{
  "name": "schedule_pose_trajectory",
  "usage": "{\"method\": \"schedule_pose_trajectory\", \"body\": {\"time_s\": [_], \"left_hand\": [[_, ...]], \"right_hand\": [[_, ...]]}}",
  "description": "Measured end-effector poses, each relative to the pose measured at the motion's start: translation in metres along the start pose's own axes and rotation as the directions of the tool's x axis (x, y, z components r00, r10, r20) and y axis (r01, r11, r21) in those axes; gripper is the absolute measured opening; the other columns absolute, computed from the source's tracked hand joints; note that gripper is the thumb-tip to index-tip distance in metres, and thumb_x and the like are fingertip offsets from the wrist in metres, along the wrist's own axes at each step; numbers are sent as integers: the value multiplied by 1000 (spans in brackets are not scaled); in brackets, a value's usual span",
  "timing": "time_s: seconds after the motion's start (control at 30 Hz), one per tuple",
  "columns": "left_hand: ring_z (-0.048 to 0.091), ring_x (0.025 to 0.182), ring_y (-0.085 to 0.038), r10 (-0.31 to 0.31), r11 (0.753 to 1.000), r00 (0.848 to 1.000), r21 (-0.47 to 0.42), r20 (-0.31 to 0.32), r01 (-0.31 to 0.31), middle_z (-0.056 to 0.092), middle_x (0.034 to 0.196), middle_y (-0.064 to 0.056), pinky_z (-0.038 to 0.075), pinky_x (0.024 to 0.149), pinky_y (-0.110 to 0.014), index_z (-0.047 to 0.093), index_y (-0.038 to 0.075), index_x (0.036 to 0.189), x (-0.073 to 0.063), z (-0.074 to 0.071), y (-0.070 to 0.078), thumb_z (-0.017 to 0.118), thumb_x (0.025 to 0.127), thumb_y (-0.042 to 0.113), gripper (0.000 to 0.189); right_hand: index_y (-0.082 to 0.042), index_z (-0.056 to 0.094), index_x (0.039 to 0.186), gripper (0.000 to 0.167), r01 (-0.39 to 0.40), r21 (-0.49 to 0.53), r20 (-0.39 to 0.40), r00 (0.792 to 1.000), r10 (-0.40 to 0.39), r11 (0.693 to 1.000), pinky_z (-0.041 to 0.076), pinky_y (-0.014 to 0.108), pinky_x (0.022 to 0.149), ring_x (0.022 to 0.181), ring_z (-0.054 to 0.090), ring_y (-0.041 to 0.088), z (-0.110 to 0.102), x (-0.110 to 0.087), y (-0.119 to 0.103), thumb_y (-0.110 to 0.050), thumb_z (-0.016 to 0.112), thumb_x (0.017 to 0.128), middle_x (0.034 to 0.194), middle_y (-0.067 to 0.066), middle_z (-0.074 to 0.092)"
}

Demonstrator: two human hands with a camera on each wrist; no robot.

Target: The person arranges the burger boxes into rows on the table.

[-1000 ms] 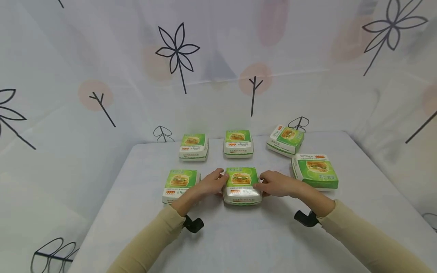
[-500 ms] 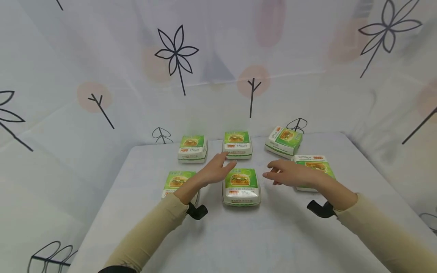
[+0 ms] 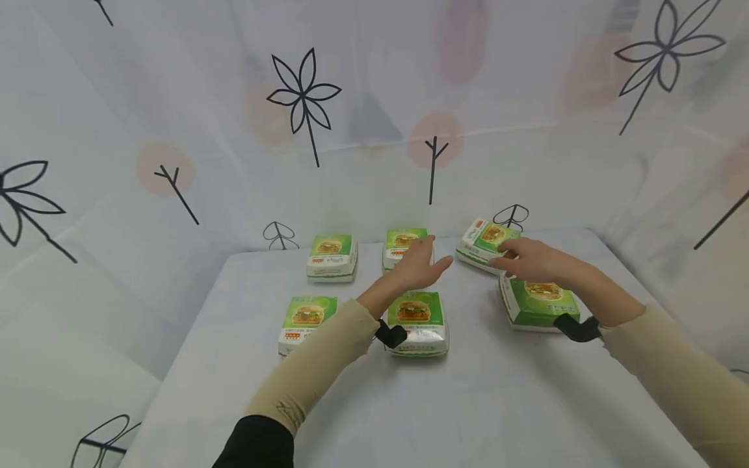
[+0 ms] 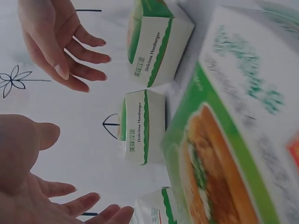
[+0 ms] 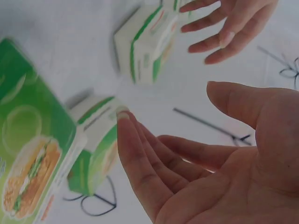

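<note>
Hamburger boxes in green and white stand in two rows in the head view. My left hand (image 3: 415,263) hangs above the middle boxes with fingers extended, holding nothing. Its wrist partly covers the front middle box (image 3: 417,312), and its fingers hide part of the back middle box (image 3: 404,239). At the right, my right hand (image 3: 541,261) hovers near the turned back right box (image 3: 482,240) and above the front right box (image 3: 544,302). In the right wrist view, the fingers of the right hand (image 5: 210,172) are loosely bent around nothing.
Two more boxes sit on the left, the back left box (image 3: 331,259) and the front left box (image 3: 305,318), the latter partly behind the left sleeve. A white cloth covers the table (image 3: 480,403). Behind it hangs a patterned cloth backdrop (image 3: 363,97).
Both hands have left the front middle box, which stays in place. They have lifted and moved rightward and toward the back boxes. The boxes look unmoved.
</note>
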State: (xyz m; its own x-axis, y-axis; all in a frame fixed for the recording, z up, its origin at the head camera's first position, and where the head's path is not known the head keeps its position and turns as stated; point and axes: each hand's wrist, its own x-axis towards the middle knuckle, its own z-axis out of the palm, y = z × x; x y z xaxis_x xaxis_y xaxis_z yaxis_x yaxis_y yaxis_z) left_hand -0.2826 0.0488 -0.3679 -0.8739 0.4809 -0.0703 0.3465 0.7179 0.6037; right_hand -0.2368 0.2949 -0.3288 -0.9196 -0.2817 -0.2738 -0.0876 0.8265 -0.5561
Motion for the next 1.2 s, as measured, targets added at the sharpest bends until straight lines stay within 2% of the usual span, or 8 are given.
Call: {"method": "schedule_pose_trajectory", "body": {"time_s": [0.23, 0.47, 0.6, 0.7, 0.77, 0.83, 1.03, 1.2], "left_hand": [[29, 152, -29, -26, 999, 1000, -30, -13, 25, 32, 163, -21, 32, 122, -39, 23, -1, 160, 38, 9, 16, 45, 109, 39, 68], [30, 152, -28, -136, 981, 991, -144, -15, 133, 30, 164, -17, 33, 121, -38, 23, 1, 161, 73, 30, 18, 43, 109, 42, 69], [43, 143, -28, -239, 935, 971, -269, 1, 230, 34, 162, -16, 47, 110, -39, 25, 5, 161, 87, 47, 18, 47, 108, 42, 68], [50, 136, -28, -311, 873, 950, -393, 10, 290, 35, 160, -16, 59, 92, -38, 26, 6, 160, 95, 57, 21, 53, 107, 39, 69], [52, 133, -28, -350, 834, 937, -453, 10, 316, 37, 158, -17, 61, 84, -37, 27, 6, 160, 100, 64, 24, 55, 106, 37, 68], [55, 129, -27, -388, 814, 922, -468, 4, 344, 40, 155, -16, 62, 80, -35, 28, 8, 160, 104, 70, 27, 57, 106, 35, 67], [58, 109, -23, -448, 820, 894, -398, 2, 411, 49, 141, -13, 60, 81, -33, 32, 9, 156, 108, 81, 34, 56, 106, 33, 60], [61, 105, -24, -447, 819, 894, -400, 4, 411, 45, 146, -15, 60, 82, -34, 27, 9, 159, 111, 78, 35, 54, 107, 32, 63]], "right_hand": [[22, 27, 147, 70, -67, 7, -71, 995, 68, 998, 55, 58, 92, 111, 63, 50, -19, 25, 29, -33, 47, 109, 139, 46, 43], [23, 13, 151, 73, -154, 59, -87, 983, 159, 986, 46, 64, 103, 126, 48, 58, -29, 59, 51, -28, 43, 108, 150, 47, 21], [21, 8, 153, 72, -164, 82, -73, 983, 170, 983, 42, 65, 107, 135, 35, 60, -29, 76, 66, -26, 41, 109, 155, 45, 11], [19, 7, 154, 71, -175, 91, -62, 982, 181, 980, 41, 65, 107, 140, 28, 60, -26, 88, 73, -24, 41, 109, 157, 43, 9], [19, 8, 154, 71, -183, 103, -48, 981, 189, 978, 41, 65, 107, 141, 26, 59, -24, 93, 75, -22, 42, 108, 157, 43, 10], [19, 11, 154, 70, -192, 107, -34, 980, 197, 975, 44, 64, 106, 140, 29, 58, -22, 97, 75, -21, 43, 107, 156, 43, 14], [21, 13, 152, 68, -211, 114, -13, 977, 214, 971, 45, 62, 105, 139, 33, 57, -20, 100, 74, -17, 45, 105, 154, 43, 19], [22, 19, 150, 67, -202, 88, -44, 977, 207, 975, 48, 61, 103, 136, 37, 57, -21, 99, 69, -19, 46, 105, 151, 45, 23]]}}
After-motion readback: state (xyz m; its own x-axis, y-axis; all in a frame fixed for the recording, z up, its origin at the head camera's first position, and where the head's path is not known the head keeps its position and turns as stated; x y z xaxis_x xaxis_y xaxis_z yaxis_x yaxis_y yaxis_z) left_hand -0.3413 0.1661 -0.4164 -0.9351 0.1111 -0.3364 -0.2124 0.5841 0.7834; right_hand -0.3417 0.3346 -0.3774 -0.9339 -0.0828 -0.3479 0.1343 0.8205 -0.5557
